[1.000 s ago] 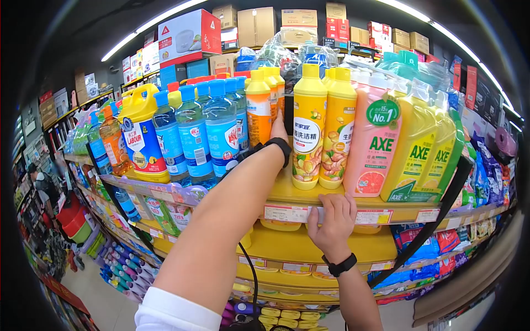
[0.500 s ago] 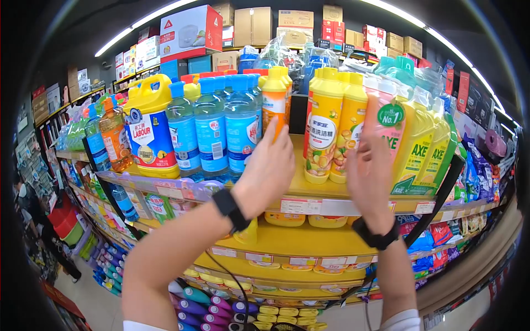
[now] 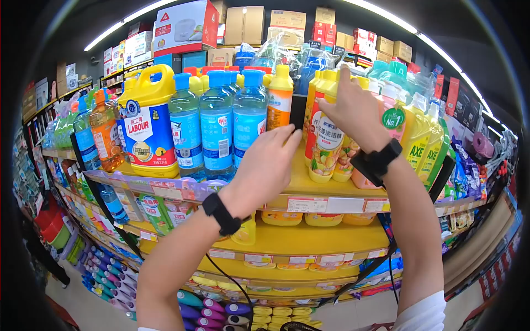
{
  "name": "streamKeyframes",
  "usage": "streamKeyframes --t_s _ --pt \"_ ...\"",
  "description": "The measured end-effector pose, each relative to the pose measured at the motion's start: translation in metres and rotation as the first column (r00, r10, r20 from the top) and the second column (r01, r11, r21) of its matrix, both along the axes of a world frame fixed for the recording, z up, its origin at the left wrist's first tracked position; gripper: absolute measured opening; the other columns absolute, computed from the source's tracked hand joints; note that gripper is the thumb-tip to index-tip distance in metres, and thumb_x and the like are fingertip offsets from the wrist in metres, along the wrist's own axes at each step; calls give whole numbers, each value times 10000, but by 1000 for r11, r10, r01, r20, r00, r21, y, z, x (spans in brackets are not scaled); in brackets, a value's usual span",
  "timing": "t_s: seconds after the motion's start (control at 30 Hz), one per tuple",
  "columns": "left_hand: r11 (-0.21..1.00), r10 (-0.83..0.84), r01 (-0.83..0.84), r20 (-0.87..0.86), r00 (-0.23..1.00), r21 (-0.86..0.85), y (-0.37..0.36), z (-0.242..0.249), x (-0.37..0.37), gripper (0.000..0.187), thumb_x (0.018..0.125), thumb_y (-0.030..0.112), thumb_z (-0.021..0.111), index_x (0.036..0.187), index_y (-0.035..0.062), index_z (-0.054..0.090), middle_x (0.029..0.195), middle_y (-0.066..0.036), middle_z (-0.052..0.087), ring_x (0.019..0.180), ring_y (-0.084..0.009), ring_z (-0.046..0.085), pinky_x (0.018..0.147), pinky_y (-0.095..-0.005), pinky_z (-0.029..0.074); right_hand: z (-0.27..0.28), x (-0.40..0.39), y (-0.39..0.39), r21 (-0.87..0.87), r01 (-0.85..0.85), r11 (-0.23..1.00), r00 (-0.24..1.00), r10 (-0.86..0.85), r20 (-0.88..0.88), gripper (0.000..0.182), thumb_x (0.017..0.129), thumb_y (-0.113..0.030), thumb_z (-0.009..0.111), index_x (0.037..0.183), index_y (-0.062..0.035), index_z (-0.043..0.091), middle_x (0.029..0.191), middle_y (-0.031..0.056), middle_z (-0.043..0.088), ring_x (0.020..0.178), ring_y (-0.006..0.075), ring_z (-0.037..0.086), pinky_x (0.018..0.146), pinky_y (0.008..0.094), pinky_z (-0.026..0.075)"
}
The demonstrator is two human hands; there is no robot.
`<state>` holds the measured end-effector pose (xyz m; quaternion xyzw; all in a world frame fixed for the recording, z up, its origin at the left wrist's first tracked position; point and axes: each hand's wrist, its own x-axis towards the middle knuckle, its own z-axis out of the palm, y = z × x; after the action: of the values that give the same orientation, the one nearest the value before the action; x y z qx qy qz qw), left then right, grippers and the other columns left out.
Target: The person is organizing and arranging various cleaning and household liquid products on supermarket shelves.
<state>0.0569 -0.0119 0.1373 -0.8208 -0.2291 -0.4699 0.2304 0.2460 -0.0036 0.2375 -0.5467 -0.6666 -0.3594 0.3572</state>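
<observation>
My left hand [image 3: 265, 168] is in front of the shelf, fingers loosely extended to the right and holding nothing. Its fingertips are just below a yellow bottle with an orange label [image 3: 280, 105] and beside blue-capped bottles of clear blue liquid [image 3: 217, 124]. Higher up on the right, my right hand [image 3: 359, 110] reaches over the yellow dish soap bottles [image 3: 329, 138]. Its index finger points up at their caps, and the thumb lies at the front bottle's shoulder. This front bottle stands with a fruit-printed label showing; the ones behind are partly covered by my right hand.
A yellow-and-blue Labour jug [image 3: 148, 129] stands at left. Pink pump bottles [image 3: 393, 118] and yellow AXE bottles [image 3: 417, 146] are on the right. Price tags line the shelf edge [image 3: 337, 205]. Lower yellow shelves [image 3: 314, 237] hold more containers; boxes [image 3: 187, 27] are stacked behind.
My right hand has risen from the front of the yellow bottles to their caps. My left hand has dropped away from the orange-labelled bottle. The view has shifted slightly.
</observation>
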Motion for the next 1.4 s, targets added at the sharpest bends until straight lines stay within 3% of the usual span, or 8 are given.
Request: streamKeyframes --t_s 0.37,0.47,0.63,0.97,1.03,1.2,1.33,1.4 --pt "937 94 -81 21 995 -340 71 131 70 475 812 262 649 1123 -86 562 1025 -306 642 1018 -400 626 895 -431 495 -4 23 -40 93 -29 995 1000 29 2 806 769 -368 716 1357 46 352 969 277 621 731 405 674 592 430 554" --pt "730 198 -224 -113 974 -646 66 153 90 585 763 348 720 1174 -35 556 1095 -193 680 1026 -276 669 861 -351 524 -7 41 -36 89 -31 996 996 38 -75 817 764 -381 716 1356 42 346 987 281 616 781 415 673 646 441 558" --pt "797 314 -327 -113 943 -508 90 143 115 723 671 421 811 1191 -8 550 1015 -135 709 857 -247 711 759 -324 554 -9 57 -48 41 -79 996 976 85 -202 800 767 -328 740 1357 42 347 1094 303 620 927 435 654 776 457 541" --pt "769 320 -373 -192 928 -520 68 160 102 601 611 385 823 973 -55 632 892 -178 705 793 -257 707 699 -347 545 -13 62 -34 83 -96 992 975 110 -193 851 750 -415 719 1386 -6 327 1085 257 620 877 412 670 749 473 548" --pt "826 407 -425 -130 904 -371 75 161 101 583 621 396 809 975 -44 665 885 -172 711 818 -265 708 703 -338 547 -14 63 -31 105 -100 990 977 117 -180 858 746 -411 722 1390 -8 325 1094 252 620 891 410 668 755 468 549" --pt "678 494 -505 -177 851 -534 82 169 100 572 697 364 782 1165 62 654 1201 -151 655 1126 -275 628 932 -356 508 -12 65 -35 54 -126 991 967 135 -218 856 748 -392 722 1394 -1 319 1136 259 609 931 413 658 779 465 543" --pt "655 579 -509 -61 813 -558 106 160 101 500 724 303 742 1160 70 666 1225 -131 646 1144 -259 620 933 -342 507 -16 68 -36 77 -154 985 962 167 -215 852 751 -384 720 1388 16 319 1145 268 605 936 416 655 784 466 541" --pt "662 548 -492 -83 832 -566 115 160 100 491 711 323 773 1071 6 664 1023 -150 686 898 -258 679 750 -332 549 -16 67 -36 71 -139 988 965 151 -213 845 752 -384 717 1381 22 326 1139 271 605 925 419 656 779 468 542"
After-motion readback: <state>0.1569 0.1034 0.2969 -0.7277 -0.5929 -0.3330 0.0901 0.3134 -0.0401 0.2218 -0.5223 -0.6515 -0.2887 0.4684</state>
